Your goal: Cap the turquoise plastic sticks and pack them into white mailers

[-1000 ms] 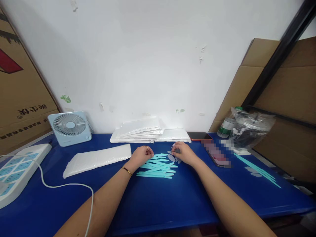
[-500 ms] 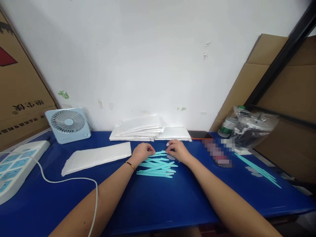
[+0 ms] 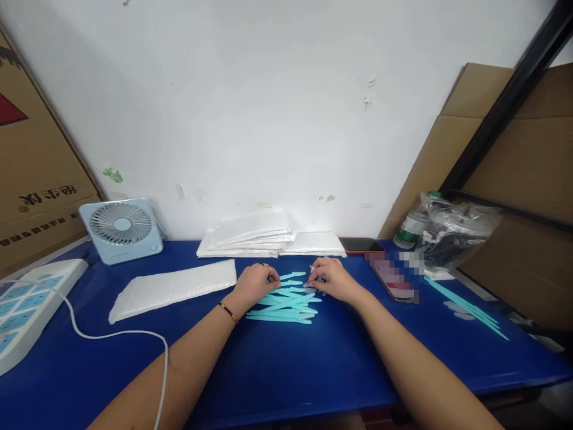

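Several slim turquoise eyebrow razors (image 3: pixel 280 313) lie in a loose, criss-crossed pile on the blue table. At the pile's far left side, my left hand (image 3: pixel 256 284) has its fingertips pinched on the handle of an eyebrow razor (image 3: pixel 293 275), its head pointing right. A second razor (image 3: pixel 292 283) lies just below that one, close to the same fingertips. To the right, my right hand (image 3: pixel 335 279) has thumb and fingers closed together over some small clear pieces (image 3: pixel 308 289); what sits between the fingertips is too small to make out.
A white padded sleeve (image 3: pixel 174 289) lies at left, with a stack of sleeves (image 3: pixel 250 230) by the wall. A fan (image 3: pixel 120 230), power strip (image 3: pixel 33 301) and white cable (image 3: pixel 107 335) are left; phones (image 3: pixel 362 245), a bottle (image 3: pixel 409 230), a plastic bag (image 3: pixel 456 233) and more razors (image 3: pixel 468 307) right.
My right hand has drawn slightly right, away from the razor heads, and its fingers have curled in. Two razor heads now show apart beside my left fingertips.
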The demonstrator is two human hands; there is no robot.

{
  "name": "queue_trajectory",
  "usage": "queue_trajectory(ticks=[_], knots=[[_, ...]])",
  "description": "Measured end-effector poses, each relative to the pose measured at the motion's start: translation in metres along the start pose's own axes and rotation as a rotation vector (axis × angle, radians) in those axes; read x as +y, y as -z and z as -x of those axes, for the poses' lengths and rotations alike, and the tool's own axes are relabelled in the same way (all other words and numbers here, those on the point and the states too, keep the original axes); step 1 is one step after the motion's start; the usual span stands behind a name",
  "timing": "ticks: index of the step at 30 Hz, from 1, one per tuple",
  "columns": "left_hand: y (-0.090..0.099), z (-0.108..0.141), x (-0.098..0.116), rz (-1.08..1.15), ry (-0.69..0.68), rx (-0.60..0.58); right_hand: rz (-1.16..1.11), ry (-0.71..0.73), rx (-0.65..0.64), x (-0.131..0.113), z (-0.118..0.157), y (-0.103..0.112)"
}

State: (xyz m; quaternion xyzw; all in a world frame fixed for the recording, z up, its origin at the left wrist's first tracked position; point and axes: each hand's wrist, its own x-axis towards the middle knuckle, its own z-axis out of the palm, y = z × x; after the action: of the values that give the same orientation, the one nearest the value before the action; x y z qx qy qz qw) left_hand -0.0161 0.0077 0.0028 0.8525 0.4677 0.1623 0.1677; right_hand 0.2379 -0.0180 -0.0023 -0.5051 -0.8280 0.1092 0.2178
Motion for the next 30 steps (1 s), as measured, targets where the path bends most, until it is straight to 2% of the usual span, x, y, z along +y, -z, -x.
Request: queue_trajectory(ticks=[6,12,17,24,30], knots=[[-0.003,-0.003,-0.002,0.027,0.025,-0.009,-0.017,-0.057,0.047,0.008,-0.011,-0.008],[-0.004,-0.004,-0.003,0.032,0.028,0.002,-0.046,-0.111,0.089,0.009,-0.014,-0.007],[-0.004,-0.004,-0.003,-0.005,0.032,0.012,0.005,-0.055,0.092,0.005,-0.012,-0.007],[-0.009,-0.010,-0.005,-0.033,0.020,0.065,-0.015,-0.029,0.120,0.000,-0.017,-0.021],[-0.007,-0.012,-0.006,-0.044,0.005,0.078,-0.067,0.047,0.051,0.001,-0.015,-0.016]])
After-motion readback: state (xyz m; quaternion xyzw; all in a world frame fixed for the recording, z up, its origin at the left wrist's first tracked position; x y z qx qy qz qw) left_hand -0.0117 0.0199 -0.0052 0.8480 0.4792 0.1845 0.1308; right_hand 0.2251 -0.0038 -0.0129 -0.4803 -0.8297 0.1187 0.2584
